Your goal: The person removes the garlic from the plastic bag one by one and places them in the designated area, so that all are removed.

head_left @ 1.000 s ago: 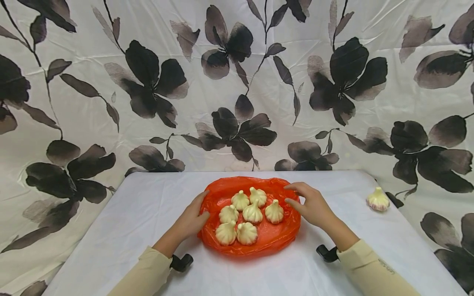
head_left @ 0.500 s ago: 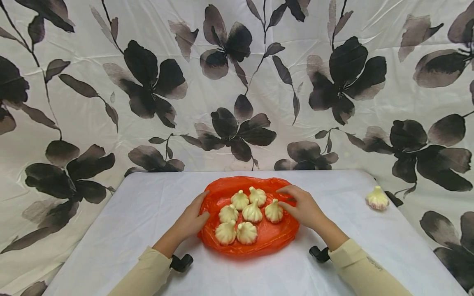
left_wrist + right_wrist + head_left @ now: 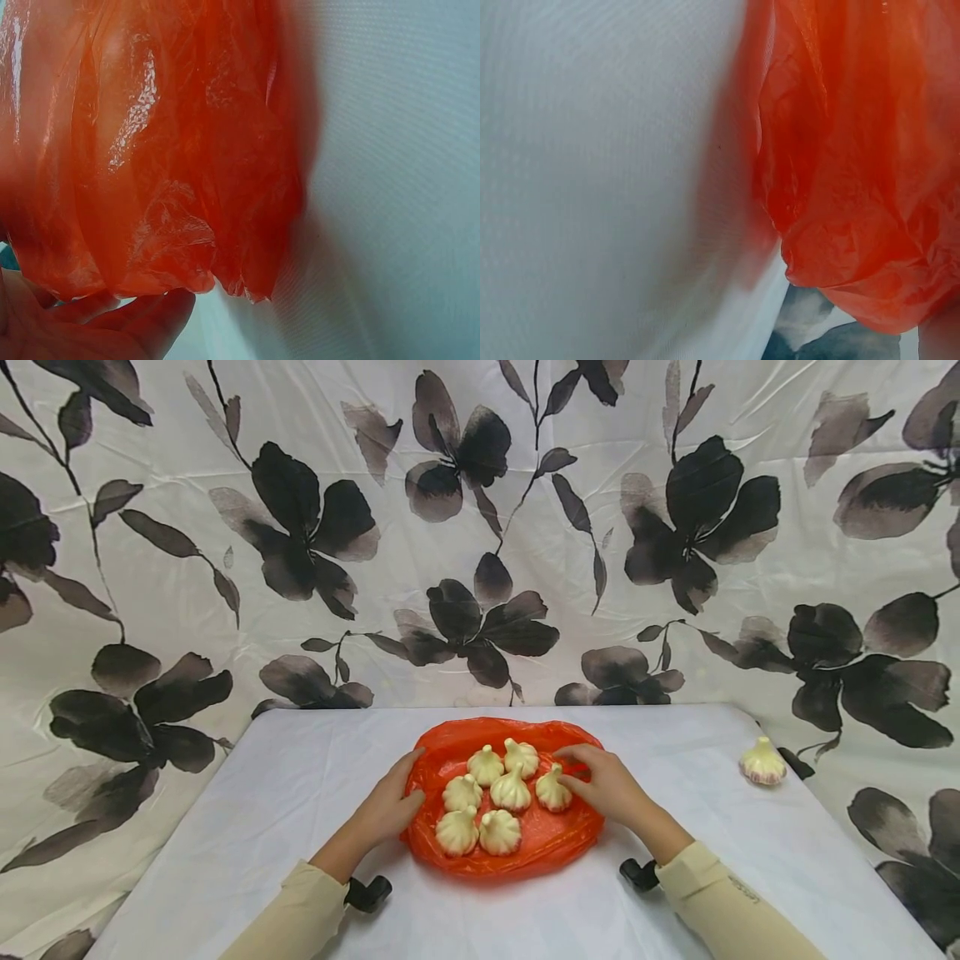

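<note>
A red plastic bag (image 3: 536,852) lies spread wide in the middle of the table, with several pale garlic bulbs (image 3: 512,788) inside. My left hand (image 3: 386,802) rests against the bag's left side, fingers extended along it; the left wrist view shows its fingertips at the bag's far edge (image 3: 142,270). Over the bag's right rim reaches my right hand (image 3: 611,785). Its thumb is at the rightmost garlic bulb (image 3: 552,791) and its fingers are spread behind it, not visibly closed round it. In the right wrist view, the bag (image 3: 855,187) shows, with the bulb hidden.
One more garlic bulb (image 3: 763,762), purplish at the base, sits alone near the table's right edge. A white cloth covers the table (image 3: 300,777). Behind it hangs a white curtain with dark flowers (image 3: 480,635).
My right hand has moved left over the bag's rim, and its thumb has come to the rightmost garlic bulb. The left hand has stayed at the bag's left side.
</note>
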The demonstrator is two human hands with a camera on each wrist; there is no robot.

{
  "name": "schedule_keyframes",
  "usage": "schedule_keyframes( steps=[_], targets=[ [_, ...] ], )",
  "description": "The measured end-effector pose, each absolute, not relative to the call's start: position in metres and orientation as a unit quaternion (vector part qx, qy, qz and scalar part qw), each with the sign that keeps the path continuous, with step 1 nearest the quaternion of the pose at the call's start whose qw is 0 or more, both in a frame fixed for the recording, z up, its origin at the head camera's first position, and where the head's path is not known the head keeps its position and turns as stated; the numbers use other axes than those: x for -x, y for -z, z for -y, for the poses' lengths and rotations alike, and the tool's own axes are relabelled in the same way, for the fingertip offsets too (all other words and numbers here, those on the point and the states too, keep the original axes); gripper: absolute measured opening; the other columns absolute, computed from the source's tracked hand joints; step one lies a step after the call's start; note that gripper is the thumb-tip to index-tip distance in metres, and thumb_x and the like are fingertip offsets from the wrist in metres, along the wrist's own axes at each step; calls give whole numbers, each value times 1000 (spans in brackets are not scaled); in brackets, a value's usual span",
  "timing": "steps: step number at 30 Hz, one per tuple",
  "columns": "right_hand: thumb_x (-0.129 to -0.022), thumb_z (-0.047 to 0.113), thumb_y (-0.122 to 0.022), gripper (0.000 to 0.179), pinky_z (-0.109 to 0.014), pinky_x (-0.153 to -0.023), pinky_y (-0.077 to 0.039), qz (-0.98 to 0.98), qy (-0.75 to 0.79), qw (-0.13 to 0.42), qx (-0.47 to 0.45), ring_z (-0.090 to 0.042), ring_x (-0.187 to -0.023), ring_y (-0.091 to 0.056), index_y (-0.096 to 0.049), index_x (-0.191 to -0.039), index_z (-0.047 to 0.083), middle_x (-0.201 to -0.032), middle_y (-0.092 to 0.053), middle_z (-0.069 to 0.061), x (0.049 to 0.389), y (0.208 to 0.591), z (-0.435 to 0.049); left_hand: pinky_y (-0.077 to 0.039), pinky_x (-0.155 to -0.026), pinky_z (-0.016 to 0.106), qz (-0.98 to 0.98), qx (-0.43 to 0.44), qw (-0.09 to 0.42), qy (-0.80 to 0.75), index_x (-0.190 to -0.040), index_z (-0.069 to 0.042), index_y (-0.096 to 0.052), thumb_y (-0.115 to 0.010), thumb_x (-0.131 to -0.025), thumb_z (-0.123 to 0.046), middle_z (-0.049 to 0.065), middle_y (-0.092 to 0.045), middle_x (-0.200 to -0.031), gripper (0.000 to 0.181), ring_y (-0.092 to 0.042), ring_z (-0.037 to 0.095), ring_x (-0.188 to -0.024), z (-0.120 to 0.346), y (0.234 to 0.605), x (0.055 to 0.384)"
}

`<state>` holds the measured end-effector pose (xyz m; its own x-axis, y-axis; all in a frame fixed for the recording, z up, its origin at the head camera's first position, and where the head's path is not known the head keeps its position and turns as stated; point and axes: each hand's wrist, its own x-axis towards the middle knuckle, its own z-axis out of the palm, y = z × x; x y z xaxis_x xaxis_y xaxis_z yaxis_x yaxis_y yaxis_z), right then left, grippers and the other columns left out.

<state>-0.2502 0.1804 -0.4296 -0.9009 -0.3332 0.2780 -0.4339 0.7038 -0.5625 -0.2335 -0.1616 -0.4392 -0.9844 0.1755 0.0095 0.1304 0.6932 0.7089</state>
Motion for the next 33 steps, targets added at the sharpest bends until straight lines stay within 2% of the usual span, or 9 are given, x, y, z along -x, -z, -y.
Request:
schedule_keyframes(
  steps=[6,14,21,29,33],
  targets=[
    [-85,18,-73,33,-44,-94,-53,921,-314,76,-218,-23,-104,-64,-68,-116,11,-113,-70,-2,251,432,-178,-34,-112,56,-919,-84,31,-385,-154,-13,-21,-45,-92,-15,12,-28,-158,67,-32,36,-144,161,440,233],
    [-85,16,-72,20,-40,-88,-56,920,-310,76,-229,-16,-94,-65,-69,-104,15,-100,-70,2,249,430,-177,-33,-113,56,-918,-89,24,-386,-154,-11,-23,-45,-91,-15,13,-29,-157,66,-32,35,-143,161,439,232],
    [-85,15,-72,19,-38,-87,-56,917,-311,78,-237,-15,-92,-65,-70,-104,12,-99,-70,3,246,426,-177,-33,-113,56,-919,-86,25,-385,-154,-11,-22,-46,-91,-14,14,-29,-157,67,-32,36,-143,160,438,232],
    [-85,13,-71,18,-36,-84,-58,906,-324,108,-250,-14,-90,-66,-70,-104,14,-97,-69,3,241,415,-180,-32,-113,56,-918,-86,24,-387,-154,-10,-23,-46,-91,-14,14,-29,-157,67,-32,37,-143,160,437,231],
    [-86,14,-71,19,-31,-80,-58,900,-335,125,-250,-13,-88,-66,-70,-105,14,-97,-69,4,238,408,-182,-32,-113,56,-918,-82,27,-387,-154,-11,-23,-46,-91,-15,14,-29,-158,67,-32,37,-143,160,437,231]
  ],
)
